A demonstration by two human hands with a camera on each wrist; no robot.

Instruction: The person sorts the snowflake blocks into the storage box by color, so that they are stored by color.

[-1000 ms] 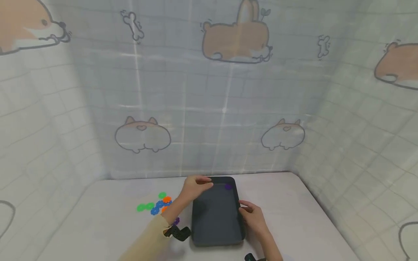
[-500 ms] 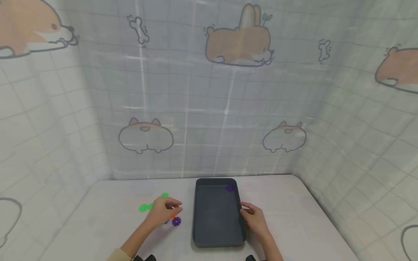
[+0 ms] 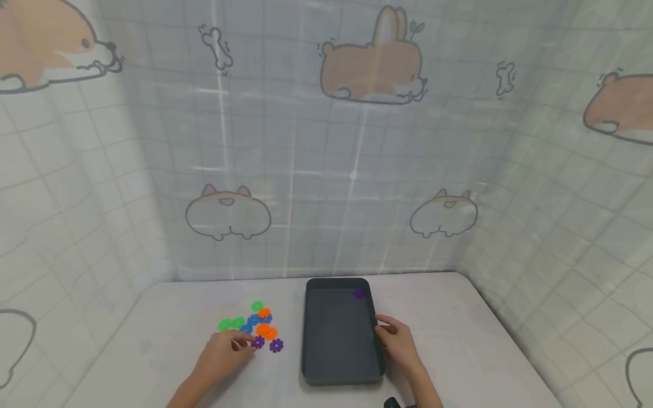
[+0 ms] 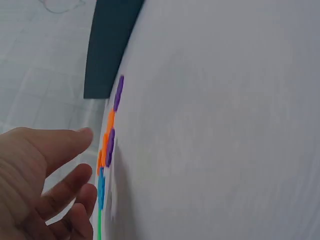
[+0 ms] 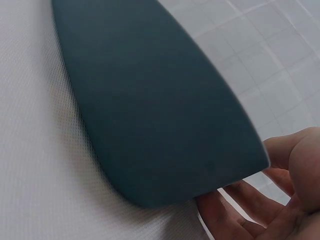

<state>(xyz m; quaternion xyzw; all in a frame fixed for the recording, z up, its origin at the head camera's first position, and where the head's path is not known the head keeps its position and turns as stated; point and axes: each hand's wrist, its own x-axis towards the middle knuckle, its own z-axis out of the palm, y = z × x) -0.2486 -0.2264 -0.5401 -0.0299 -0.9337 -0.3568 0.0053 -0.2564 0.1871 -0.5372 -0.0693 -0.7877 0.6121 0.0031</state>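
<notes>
Several flower-shaped plastic discs lie on the white table left of centre: green [image 3: 238, 322], blue [image 3: 253, 320] and orange [image 3: 271, 333]. My left hand [image 3: 220, 358] is low at their near side, with its fingertips right at a purple disc [image 3: 258, 342]. In the left wrist view a gap shows between its thumb [image 4: 65, 145] and fingers, holding nothing. Another purple disc [image 3: 276, 345] lies just to the right. My right hand [image 3: 400, 343] touches the outer right side of a dark grey rectangular tray [image 3: 343, 381]. One purple disc [image 3: 359, 293] lies inside, at the far right corner.
White table surface [image 3: 459, 340] extends to the right of the tray and in front of the discs. Behind and on both sides hangs a pale grid-patterned curtain [image 3: 326, 238] with cartoon dogs, meeting the table's far edge.
My left hand has moved from over the tray's far left side, back across the discs, to their near left. My right hand has stayed at the tray's right side.
</notes>
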